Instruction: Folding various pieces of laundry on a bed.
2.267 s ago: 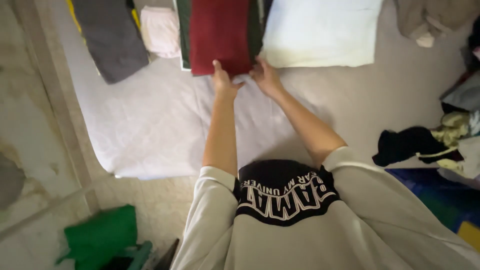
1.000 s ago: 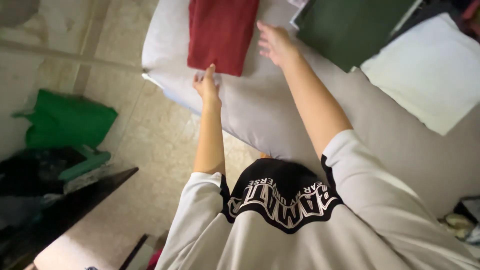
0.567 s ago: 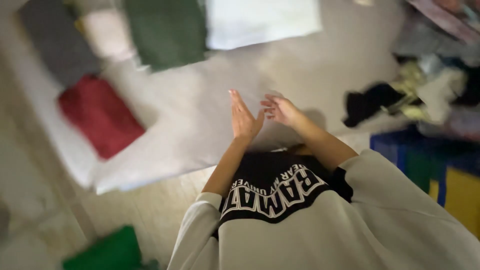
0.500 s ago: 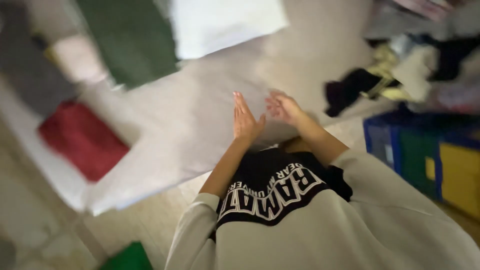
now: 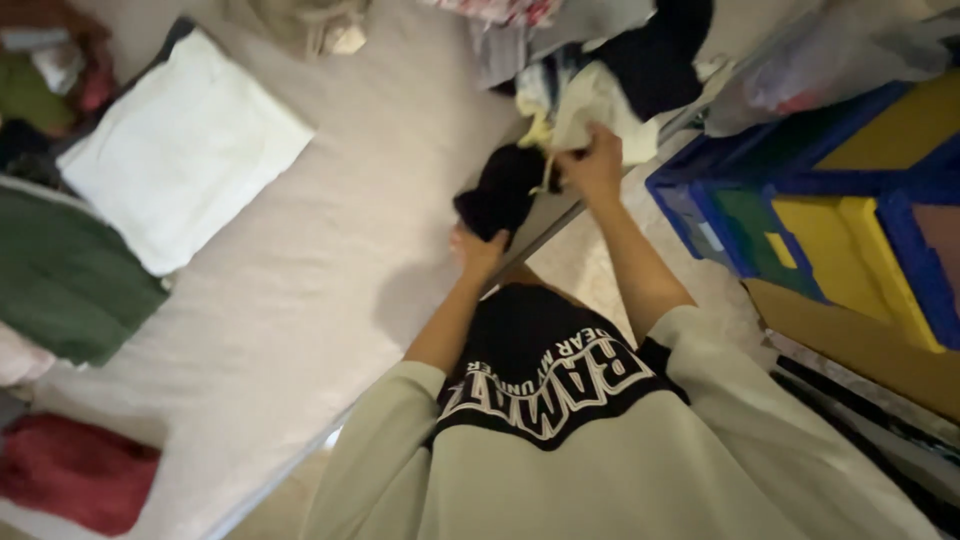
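Grip: right hand (image 5: 594, 165) and left hand (image 5: 478, 248) clamped on black garment (image 5: 500, 190).
Done: folded stacks (image 5: 180, 150) on bed (image 5: 330, 270).
Left: unfolded pile (image 5: 610, 70).

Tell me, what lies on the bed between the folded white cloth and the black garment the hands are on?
In the head view, only bare pale sheet lies between the folded white cloth and the black garment.

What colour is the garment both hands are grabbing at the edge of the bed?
Black, seen in the head view: the garment is gripped by the left hand and right hand.
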